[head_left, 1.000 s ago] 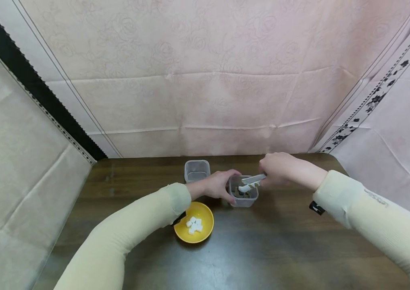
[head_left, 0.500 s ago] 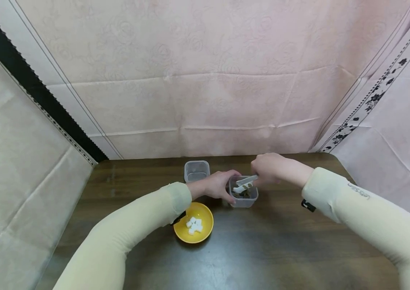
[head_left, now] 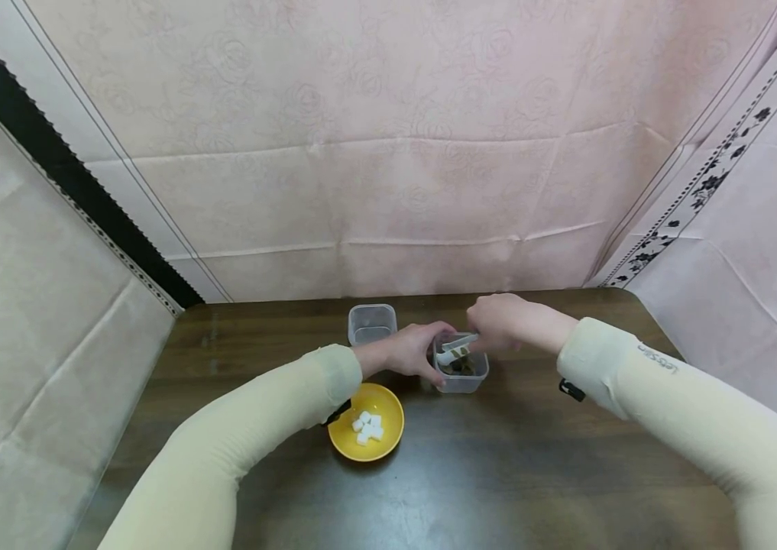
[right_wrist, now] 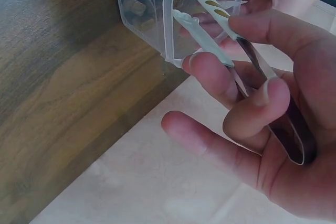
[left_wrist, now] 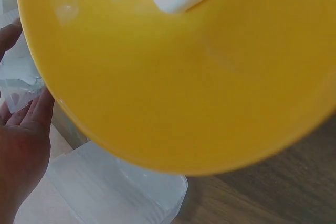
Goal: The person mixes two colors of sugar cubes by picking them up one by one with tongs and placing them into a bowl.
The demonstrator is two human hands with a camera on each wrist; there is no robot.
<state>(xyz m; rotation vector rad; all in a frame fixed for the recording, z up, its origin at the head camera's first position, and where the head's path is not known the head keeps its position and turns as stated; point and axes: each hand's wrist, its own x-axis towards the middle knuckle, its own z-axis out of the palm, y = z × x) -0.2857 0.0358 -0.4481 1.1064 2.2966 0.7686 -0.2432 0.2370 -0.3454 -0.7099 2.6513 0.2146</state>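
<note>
My left hand [head_left: 410, 353] holds a clear plastic container [head_left: 461, 384], thumb at the near side and fingers at the far side. Dark brown pieces lie inside it; a light brown cube [right_wrist: 135, 7] shows through its wall in the right wrist view. My right hand [head_left: 503, 319] pinches small tongs [right_wrist: 206, 39] with white tips and a metal spring bend. The tips reach over the rim into the container, apart from each other. In the left wrist view the yellow bowl [left_wrist: 210, 103] hides part of my left hand [left_wrist: 23, 150].
The yellow bowl with several white cubes [head_left: 364, 428] stands below my left wrist. A second clear container [head_left: 373, 336] stands at the back edge, left of the held one. The brown wooden table [head_left: 512, 473] meets a pale cloth backdrop [head_left: 395, 191] behind.
My right hand has moved left with the tongs, bringing their tips further over the container toward its left side. The left hand stays on the container; bowl and second container have not moved.
</note>
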